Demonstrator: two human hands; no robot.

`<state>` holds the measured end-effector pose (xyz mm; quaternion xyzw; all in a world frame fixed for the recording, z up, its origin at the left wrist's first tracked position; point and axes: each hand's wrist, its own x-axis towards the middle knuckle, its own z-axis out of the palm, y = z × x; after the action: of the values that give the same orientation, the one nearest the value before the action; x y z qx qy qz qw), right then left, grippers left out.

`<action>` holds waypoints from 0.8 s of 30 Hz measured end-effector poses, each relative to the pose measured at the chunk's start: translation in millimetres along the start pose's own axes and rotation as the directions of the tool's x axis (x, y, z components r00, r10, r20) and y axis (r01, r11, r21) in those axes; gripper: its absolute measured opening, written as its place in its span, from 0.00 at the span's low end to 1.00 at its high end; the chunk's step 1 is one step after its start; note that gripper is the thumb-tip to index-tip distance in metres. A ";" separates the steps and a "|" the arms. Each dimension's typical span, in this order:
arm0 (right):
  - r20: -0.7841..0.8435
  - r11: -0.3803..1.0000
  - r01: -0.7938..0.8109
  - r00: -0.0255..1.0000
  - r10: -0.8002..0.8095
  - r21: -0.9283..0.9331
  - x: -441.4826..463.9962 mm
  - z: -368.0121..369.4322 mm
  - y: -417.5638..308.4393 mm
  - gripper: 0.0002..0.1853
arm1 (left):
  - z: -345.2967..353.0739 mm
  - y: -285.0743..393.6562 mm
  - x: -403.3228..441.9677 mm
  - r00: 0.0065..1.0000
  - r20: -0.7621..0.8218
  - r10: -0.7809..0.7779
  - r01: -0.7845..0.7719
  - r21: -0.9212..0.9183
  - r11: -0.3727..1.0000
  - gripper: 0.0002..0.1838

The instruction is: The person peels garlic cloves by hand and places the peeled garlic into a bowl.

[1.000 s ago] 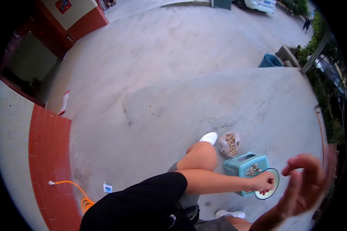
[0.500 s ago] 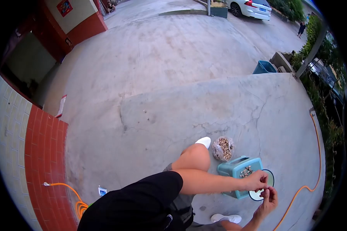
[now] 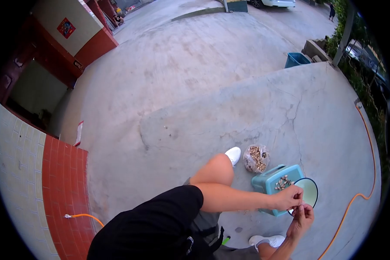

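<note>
My left hand [image 3: 287, 198] reaches across from the black sleeve, its fingertips pinched together in front of a bowl's rim. Just below it, my right hand [image 3: 302, 218] comes up with thumb and fingers also pinched, almost touching the left fingertips. Whatever lies between them is too small to make out. Behind the hands, a pale bowl with a dark rim [image 3: 308, 190] is partly covered. It adjoins a light-blue plastic stool [image 3: 271, 178], on whose top lie small tan and whitish pieces [image 3: 283, 182], perhaps peanuts. A clear plastic bag [image 3: 255, 158] of similar pieces stands beyond the stool.
White shoes [image 3: 233, 156] and a bent knee flank the stool. An orange hose or cord [image 3: 349, 208] runs along the right, another [image 3: 89, 217] by the red brick wall [image 3: 65, 182]. A blue bin [image 3: 297, 60] and a white car [image 3: 275, 3] stand farther off; distant people show.
My view has shifted, so stool, bag and bowl sit slightly higher and more to the right. Both hands stay pinched close together; more of the bowl shows.
</note>
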<state>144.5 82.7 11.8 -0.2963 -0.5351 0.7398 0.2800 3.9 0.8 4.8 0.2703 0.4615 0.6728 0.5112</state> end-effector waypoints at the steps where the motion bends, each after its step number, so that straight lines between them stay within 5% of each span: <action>1: 0.013 1.000 -0.014 1.000 0.014 0.016 0.7 -2.4 2.0 0.03 | 1.5 -3.4 0.6 1.000 -0.017 0.008 -0.008 0.020 1.000 0.12; 6: -0.001 0.997 -0.020 1.000 0.021 0.078 4.7 2.3 5.1 0.03 | 3.8 -0.5 2.0 0.998 -0.051 -0.021 0.023 0.033 0.999 0.10; 9: 0.022 0.999 -0.050 0.999 0.050 0.001 13.3 -5.5 3.4 0.04 | 3.6 10.6 1.4 0.978 -0.091 -0.190 0.179 -0.117 0.977 0.10; 11: -0.096 0.960 0.053 0.992 -0.083 -0.276 28.5 -8.2 -5.6 0.12 | -2.6 14.8 6.3 0.978 -0.065 -0.196 0.182 -0.178 0.967 0.10; 13: -0.093 0.921 0.278 0.945 -0.313 -0.273 44.6 22.5 -62.6 0.19 | -3.4 18.5 7.2 0.982 -0.069 -0.177 0.164 -0.166 0.972 0.10; 16: 0.187 0.621 0.726 0.682 -0.708 -0.296 35.5 129.9 -181.5 0.26 | -2.6 12.8 -0.1 0.984 -0.071 -0.162 0.153 -0.124 0.980 0.09; 19: 0.762 0.281 0.910 0.409 -0.502 -0.304 26.8 159.0 -273.9 0.28 | -1.6 14.3 -5.1 0.982 -0.036 -0.188 0.183 -0.107 0.977 0.09; 24: 0.942 0.180 0.951 0.282 -0.181 -0.250 15.6 221.0 -308.7 0.27 | -8.4 24.3 -12.6 0.990 -0.044 -0.135 0.129 -0.128 0.983 0.10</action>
<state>1.0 39.3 361.0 0.2139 -0.9384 0.2291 0.1456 -9.7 -15.1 24.4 0.1890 0.4486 0.6718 0.5584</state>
